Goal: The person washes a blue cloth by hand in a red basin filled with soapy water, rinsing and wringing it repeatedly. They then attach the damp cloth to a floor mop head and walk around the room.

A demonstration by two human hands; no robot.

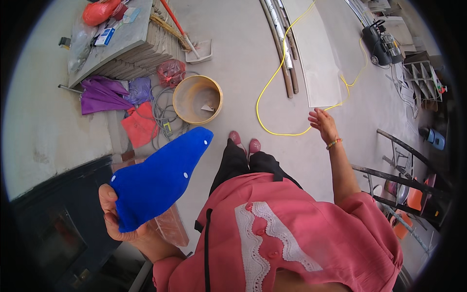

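Observation:
My left hand (122,215) grips the lower-left end of a bright blue plush cloth piece (157,177). Several small white spots, perhaps snap fasteners, show along its edges, and its narrow end points up and to the right. The thumb lies on the near edge; the cloth hides part of the fingers. Out to the right, my right hand (323,126) is held above the floor with its fingers apart and nothing in it. A yellow hose (282,134) passes behind that hand on the floor. Beyond the cloth stands a round yellowish bucket (178,98) with a pale scrap inside.
At left, a stack of boards (124,60) bears bags and a small box. A purple umbrella (104,94), a red bag (140,124) and grey cable (160,109) lie near the bucket. Pipes (275,40), a black air compressor (377,43) and a dark ladder-like metal frame (397,179) are to the right.

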